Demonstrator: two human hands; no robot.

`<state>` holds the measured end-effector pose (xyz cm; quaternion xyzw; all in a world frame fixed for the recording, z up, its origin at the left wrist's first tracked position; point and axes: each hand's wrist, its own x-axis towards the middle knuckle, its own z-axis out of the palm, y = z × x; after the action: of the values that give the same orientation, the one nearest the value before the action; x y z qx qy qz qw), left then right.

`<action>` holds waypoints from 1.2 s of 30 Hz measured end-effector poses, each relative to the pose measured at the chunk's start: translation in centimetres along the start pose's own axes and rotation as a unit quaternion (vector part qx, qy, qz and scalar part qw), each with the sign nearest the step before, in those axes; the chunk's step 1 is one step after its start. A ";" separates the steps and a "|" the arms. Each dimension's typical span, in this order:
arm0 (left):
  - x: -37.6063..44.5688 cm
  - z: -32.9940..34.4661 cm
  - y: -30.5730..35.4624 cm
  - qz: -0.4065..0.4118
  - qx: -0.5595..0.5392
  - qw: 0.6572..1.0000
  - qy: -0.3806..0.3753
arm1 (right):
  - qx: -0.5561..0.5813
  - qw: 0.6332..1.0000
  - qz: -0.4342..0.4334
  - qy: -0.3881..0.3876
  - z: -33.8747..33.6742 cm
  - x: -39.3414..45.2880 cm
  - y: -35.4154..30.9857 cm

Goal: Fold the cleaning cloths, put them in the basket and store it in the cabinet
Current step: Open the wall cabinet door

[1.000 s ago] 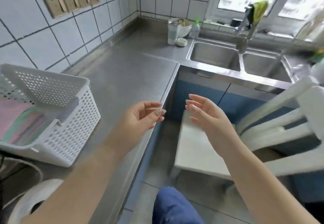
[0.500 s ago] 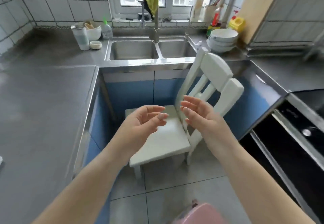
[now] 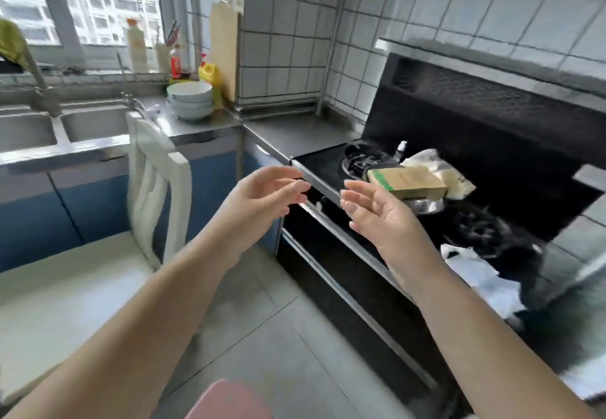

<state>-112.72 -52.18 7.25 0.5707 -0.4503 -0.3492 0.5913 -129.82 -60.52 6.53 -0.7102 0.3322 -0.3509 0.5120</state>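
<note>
The left hand (image 3: 262,195) and right hand (image 3: 380,218) are hovering empty, palms facing, fingers loosely spread, near the stove's (image 3: 410,208) front edge. A white chair (image 3: 154,169) is standing by the sink (image 3: 91,123). Cloths, basket and cabinet: I cannot tell where.

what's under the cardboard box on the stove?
The cardboard box rests on a metal pot on the black stove, with a plastic bag behind. The pot's contents are covered.
</note>
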 end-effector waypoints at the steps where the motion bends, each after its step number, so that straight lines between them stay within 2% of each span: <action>1: 1.5 3.8 1.4 0.015 -0.001 1.000 -0.023 | -0.021 0.999 -0.012 0.026 -4.3 -0.6 -0.7; 8: 8.5 16.1 8.2 0.112 0.026 0.987 -0.109 | -0.120 0.982 -0.070 0.129 -18.7 -0.4 -5.1; 14: 14.2 22.3 14.1 0.195 0.031 0.967 -0.158 | -0.154 0.968 -0.101 0.173 -26.1 2.3 -8.7; 23: 27.6 29.6 19.2 0.306 0.069 0.937 -0.153 | -0.244 0.934 -0.147 0.217 -34.8 11.8 -12.8; 32: 46.0 34.9 26.7 0.402 0.101 0.901 -0.127 | -0.354 0.872 -0.184 0.283 -44.6 27.3 -18.4; 36: 52.3 37.2 28.6 0.422 0.130 0.888 -0.132 | -0.380 0.863 -0.178 0.282 -47.8 32.5 -19.4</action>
<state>-131.86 -111.06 40.48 0.3475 -0.7637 -0.0773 0.5385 -150.40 -106.15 41.25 -0.7673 0.4381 -0.4680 0.0164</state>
